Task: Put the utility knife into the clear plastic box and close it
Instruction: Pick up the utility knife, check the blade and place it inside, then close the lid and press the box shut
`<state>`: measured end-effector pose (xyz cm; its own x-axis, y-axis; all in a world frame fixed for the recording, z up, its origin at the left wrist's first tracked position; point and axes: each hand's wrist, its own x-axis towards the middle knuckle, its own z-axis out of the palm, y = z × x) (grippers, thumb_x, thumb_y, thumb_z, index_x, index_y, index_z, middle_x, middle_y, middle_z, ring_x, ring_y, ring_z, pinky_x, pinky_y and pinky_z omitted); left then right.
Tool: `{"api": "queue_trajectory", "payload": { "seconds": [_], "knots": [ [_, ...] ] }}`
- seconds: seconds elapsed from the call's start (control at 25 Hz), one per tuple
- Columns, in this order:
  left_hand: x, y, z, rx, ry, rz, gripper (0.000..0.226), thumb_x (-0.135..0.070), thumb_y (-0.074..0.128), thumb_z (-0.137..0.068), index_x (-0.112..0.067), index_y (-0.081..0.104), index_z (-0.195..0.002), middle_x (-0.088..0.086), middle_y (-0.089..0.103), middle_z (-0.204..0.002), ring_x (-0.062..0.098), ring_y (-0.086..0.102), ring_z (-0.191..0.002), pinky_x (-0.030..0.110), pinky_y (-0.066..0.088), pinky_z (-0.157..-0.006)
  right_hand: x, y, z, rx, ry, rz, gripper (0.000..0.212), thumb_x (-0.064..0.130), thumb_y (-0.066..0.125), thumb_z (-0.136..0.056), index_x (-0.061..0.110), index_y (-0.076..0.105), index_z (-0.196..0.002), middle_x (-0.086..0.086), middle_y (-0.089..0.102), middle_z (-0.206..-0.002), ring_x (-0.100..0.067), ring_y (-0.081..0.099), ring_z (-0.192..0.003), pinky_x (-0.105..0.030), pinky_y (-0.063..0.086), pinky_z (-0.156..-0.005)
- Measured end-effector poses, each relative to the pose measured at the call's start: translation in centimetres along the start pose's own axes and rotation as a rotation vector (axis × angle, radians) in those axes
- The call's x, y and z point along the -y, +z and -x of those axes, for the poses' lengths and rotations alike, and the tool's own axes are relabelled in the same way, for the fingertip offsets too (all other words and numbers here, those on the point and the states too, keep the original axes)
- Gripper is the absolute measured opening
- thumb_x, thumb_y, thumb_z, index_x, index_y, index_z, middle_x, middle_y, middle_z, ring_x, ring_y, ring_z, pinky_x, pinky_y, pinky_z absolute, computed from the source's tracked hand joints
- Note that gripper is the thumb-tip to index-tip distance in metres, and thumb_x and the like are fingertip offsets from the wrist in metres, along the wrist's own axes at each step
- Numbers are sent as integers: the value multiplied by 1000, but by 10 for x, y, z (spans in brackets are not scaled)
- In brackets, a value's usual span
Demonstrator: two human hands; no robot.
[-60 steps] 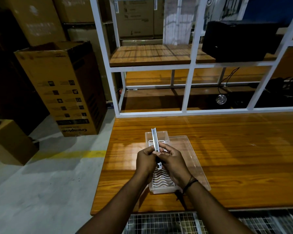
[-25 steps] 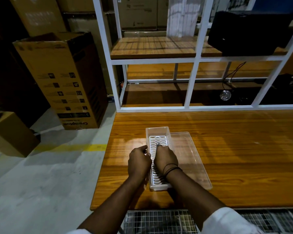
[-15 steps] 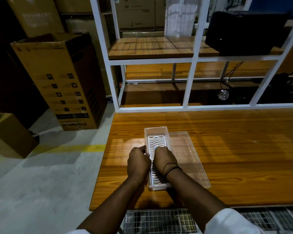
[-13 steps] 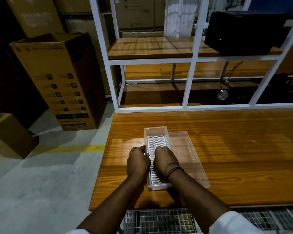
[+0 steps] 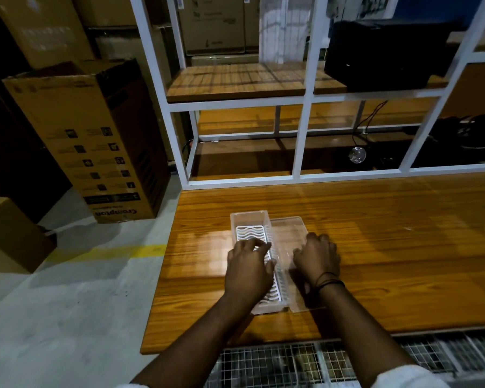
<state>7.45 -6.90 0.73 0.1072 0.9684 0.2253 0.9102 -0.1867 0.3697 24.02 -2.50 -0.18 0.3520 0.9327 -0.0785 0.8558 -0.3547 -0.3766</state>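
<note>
The clear plastic box (image 5: 249,218) lies lengthwise on the wooden table (image 5: 389,247), with a white wavy insert (image 5: 248,232) inside it. Its clear lid (image 5: 287,229) lies flat against the box's right side. My left hand (image 5: 249,268) spans the box's middle, fingers on the left wall and thumb on the right wall. My right hand (image 5: 317,259) rests on the lid with its fingers curled at the lid's right edge. The utility knife is not visible; my left hand covers the middle of the box.
A white metal shelf frame (image 5: 303,135) rises at the table's far edge, with a black case (image 5: 389,54) on its upper board. A tall cardboard carton (image 5: 90,141) stands on the floor to the left. A wire mesh (image 5: 263,365) runs along the near edge.
The knife went from both hands above the box down into it. My right hand has since left the box and moved right onto the lid. My left hand shifted over the box.
</note>
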Motion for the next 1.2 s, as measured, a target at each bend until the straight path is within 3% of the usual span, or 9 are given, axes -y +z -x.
{"api": "queue_trajectory", "payload": {
  "seconds": [0.16,0.36,0.56,0.72,0.84,1.04,1.2],
  "knots": [
    [-10,14,4,103,127,20,49,-48,53,-92,-30,61,-136,-5,63,-135,22,52,-126,39,43,-102,-11,11,-2,107,158,76,88,66,70,-76,12,47,-141,-18,44,-147,-40,44,-135,-51,44,-104],
    [-9,20,7,91,138,37,48,-50,52,-93,-29,61,-136,-6,59,-137,21,52,-126,37,45,-103,-12,22,-4,124,187,141,106,72,76,-65,9,44,-145,-18,42,-149,-39,44,-135,-51,46,-102],
    [-10,20,8,90,114,75,49,-49,56,-92,-29,60,-137,-7,58,-138,19,53,-126,35,46,-103,-9,13,-6,145,221,-12,93,56,86,-65,10,51,-137,-19,51,-142,-39,54,-128,-47,49,-102],
    [-6,20,8,81,115,113,49,-49,58,-91,-30,62,-136,-8,59,-138,17,55,-125,34,49,-100,-3,-9,-14,114,167,-286,36,19,76,-81,3,68,-112,-20,68,-121,-37,67,-105,-41,59,-83],
    [-5,18,8,87,96,202,46,-44,63,-90,-28,64,-133,-7,62,-135,15,58,-123,31,49,-100,9,-32,-11,94,53,-410,6,12,68,-83,7,70,-86,-15,75,-97,-33,69,-84,-39,58,-71],
    [9,1,2,-104,-81,420,34,-27,70,-89,-24,71,-123,-4,68,-123,14,65,-111,34,54,-95,41,-42,5,23,-85,-449,30,15,68,-83,17,70,-113,-9,76,-112,-31,72,-95,-40,61,-79],
    [32,-8,3,-135,-263,310,47,-31,71,-88,-25,63,-134,-1,58,-138,21,56,-126,37,49,-104,71,-33,19,-17,-200,-258,41,21,65,-81,18,62,-122,-12,73,-115,-39,71,-100,-45,61,-81]
  ]
}}
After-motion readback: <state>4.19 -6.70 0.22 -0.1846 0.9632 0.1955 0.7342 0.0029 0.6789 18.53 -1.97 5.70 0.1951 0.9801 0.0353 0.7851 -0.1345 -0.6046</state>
